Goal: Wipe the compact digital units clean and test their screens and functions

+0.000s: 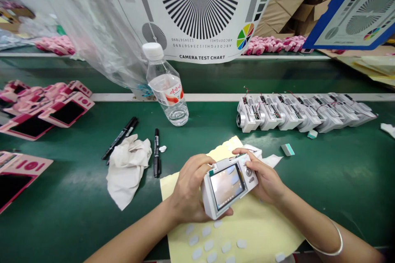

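The left hand [189, 189] and right hand [268, 178] clasp a camera [227, 187] by its ends over a yellow sheet [261, 228]; past its edges, green tabletop [348, 189] stretches either side of both hands.

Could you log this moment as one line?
left hand: gripping camera | right hand: gripping camera, thumb near buttons | screen: lit | below: yellow sheet

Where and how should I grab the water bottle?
Probably around its label, mid-body, from the near right: the water bottle stands upright with a rounded wall, and the cloth and black marker lie to its near left. Left hand and right hand hold the camera, so free one first.
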{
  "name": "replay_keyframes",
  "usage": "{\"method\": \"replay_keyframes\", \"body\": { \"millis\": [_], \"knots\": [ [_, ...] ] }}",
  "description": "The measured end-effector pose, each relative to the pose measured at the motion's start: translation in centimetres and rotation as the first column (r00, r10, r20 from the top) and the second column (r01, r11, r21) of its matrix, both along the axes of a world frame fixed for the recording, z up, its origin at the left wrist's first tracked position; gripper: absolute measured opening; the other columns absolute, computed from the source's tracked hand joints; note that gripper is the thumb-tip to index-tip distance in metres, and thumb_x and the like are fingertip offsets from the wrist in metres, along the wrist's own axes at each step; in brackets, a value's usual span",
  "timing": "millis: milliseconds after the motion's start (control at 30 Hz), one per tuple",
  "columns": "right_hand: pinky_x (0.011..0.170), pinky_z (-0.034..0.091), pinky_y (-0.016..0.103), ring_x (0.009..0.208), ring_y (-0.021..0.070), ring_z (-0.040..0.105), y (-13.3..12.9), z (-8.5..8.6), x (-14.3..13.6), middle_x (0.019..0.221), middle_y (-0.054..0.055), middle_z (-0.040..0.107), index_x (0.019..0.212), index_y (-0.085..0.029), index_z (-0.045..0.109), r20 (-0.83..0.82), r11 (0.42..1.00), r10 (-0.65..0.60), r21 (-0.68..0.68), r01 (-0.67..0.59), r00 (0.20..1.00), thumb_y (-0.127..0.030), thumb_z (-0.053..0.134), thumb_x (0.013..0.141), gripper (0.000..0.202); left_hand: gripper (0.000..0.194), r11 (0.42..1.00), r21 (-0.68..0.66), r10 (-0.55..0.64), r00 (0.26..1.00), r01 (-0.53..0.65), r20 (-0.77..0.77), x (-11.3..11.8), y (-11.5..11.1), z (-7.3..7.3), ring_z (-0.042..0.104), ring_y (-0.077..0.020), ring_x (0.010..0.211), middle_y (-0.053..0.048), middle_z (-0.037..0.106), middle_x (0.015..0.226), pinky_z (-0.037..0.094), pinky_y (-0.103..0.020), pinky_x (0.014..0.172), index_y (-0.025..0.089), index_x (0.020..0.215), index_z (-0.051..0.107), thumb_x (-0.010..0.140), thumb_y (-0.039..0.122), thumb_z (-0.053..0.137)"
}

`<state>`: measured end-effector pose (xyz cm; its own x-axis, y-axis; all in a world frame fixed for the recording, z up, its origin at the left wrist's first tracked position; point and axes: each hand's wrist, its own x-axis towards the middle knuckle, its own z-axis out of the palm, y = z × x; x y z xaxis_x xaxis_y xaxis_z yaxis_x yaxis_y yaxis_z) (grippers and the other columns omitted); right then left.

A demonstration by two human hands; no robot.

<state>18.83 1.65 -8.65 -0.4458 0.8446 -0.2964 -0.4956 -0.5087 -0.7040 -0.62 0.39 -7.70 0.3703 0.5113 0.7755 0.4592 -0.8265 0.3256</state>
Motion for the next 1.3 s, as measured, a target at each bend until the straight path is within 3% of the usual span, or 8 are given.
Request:
{"method": "replay_keyframes", "body": {
  "millis": [167, 300, 433, 533, 600, 667, 800, 1300],
  "knots": [
    [0.058, 0.044, 0.020, 0.066, 0.0119, 0.057, -0.2, 0.0, -0.1, 0.076, -0.001, 0.061, 0.095, -0.021, 0.056, 0.002, 0.999, -0.023, 0.023, 0.023, 1.000, -0.027, 0.062, 0.071, 0.025, 0.061, 0.999, 0.031, 0.014, 1.000, -0.015, 0.005, 0.0, 0.0, 0.1, 0.058, -0.0219, 0.079, -0.011, 0.056, 0.087, 0.052, -0.038, 0.069, 0.012, 0.108, 0.041, 0.069, 0.056, 0.060],
    [0.061, 0.045, 0.023, 0.070, 0.0137, 0.058, -0.3, 0.3, 0.5, 0.083, 0.000, 0.062, 0.118, -0.028, 0.049, 0.179, 0.995, 0.039, 0.079, -0.054, 0.983, -0.040, 0.054, 0.082, 0.039, 0.060, 0.995, 0.071, 0.064, 0.998, -0.065, 0.023, 0.1, 0.0, 0.2, 0.058, -0.0220, 0.075, -0.010, 0.057, 0.082, 0.051, -0.038, 0.067, 0.012, 0.104, 0.044, 0.066, 0.056, 0.062],
    [0.082, 0.045, 0.035, 0.101, 0.0220, 0.055, -0.2, 1.0, 1.8, 0.113, 0.008, 0.058, 0.135, -0.030, 0.035, 0.558, 0.925, 0.016, 0.307, -0.225, 0.829, -0.049, 0.039, 0.088, 0.051, 0.060, 0.988, 0.100, 0.114, 0.993, -0.115, 0.016, 0.3, -0.1, 0.2, 0.058, -0.0216, 0.071, -0.009, 0.057, 0.079, 0.052, -0.037, 0.063, 0.014, 0.098, 0.047, 0.062, 0.057, 0.065],
    [0.090, 0.040, 0.044, 0.100, 0.0239, 0.056, -0.2, 1.5, 2.6, 0.113, 0.008, 0.057, 0.133, -0.031, 0.038, 0.710, 0.864, -0.097, 0.407, -0.295, 0.697, -0.050, 0.036, 0.089, 0.048, 0.055, 0.986, 0.113, 0.120, 0.993, -0.120, 0.011, 0.4, -0.2, 0.2, 0.057, -0.0215, 0.070, -0.008, 0.056, 0.076, 0.051, -0.037, 0.061, 0.015, 0.095, 0.048, 0.061, 0.053, 0.067],
    [0.086, 0.043, 0.044, 0.088, 0.0217, 0.058, -0.2, 1.7, 2.9, 0.100, 0.006, 0.057, 0.123, -0.031, 0.048, 0.672, 0.861, -0.196, 0.466, -0.202, 0.714, -0.051, 0.039, 0.087, 0.042, 0.050, 0.986, 0.108, 0.128, 0.992, -0.128, 0.004, 0.3, -0.2, 0.1, 0.056, -0.0212, 0.069, -0.007, 0.055, 0.075, 0.051, -0.037, 0.060, 0.016, 0.094, 0.048, 0.062, 0.050, 0.066],
    [0.082, 0.047, 0.042, 0.078, 0.0179, 0.056, -0.4, 2.0, 3.0, 0.087, 0.002, 0.052, 0.108, -0.031, 0.055, 0.503, 0.864, -0.232, 0.499, -0.061, 0.833, -0.053, 0.044, 0.084, 0.034, 0.048, 0.986, 0.104, 0.133, 0.991, -0.132, -0.002, 0.3, -0.2, 0.1, 0.055, -0.0209, 0.069, -0.007, 0.055, 0.075, 0.051, -0.037, 0.060, 0.016, 0.094, 0.047, 0.063, 0.047, 0.066],
    [0.085, 0.045, 0.043, 0.066, 0.0124, 0.050, -0.9, 2.7, 2.6, 0.075, -0.002, 0.040, 0.097, -0.030, 0.058, 0.137, 0.894, -0.086, 0.448, 0.015, 0.987, -0.053, 0.050, 0.081, 0.029, 0.048, 0.985, 0.131, 0.120, 0.993, -0.116, -0.019, 0.4, -0.2, 0.0, 0.055, -0.0219, 0.070, -0.009, 0.056, 0.076, 0.051, -0.038, 0.061, 0.013, 0.093, 0.049, 0.061, 0.042, 0.069],
    [0.087, 0.042, 0.043, 0.081, 0.0161, 0.048, -1.6, 3.7, 2.7, 0.090, 0.001, 0.037, 0.113, -0.033, 0.049, 0.225, 0.841, 0.030, 0.521, -0.146, 0.974, -0.057, 0.043, 0.083, 0.039, 0.032, 0.965, 0.243, 0.128, 0.985, -0.096, -0.116, 0.8, -0.8, 0.3, 0.057, -0.0215, 0.071, -0.011, 0.061, 0.073, 0.053, -0.036, 0.060, 0.013, 0.085, 0.054, 0.068, 0.037, 0.066]
  ]
}}
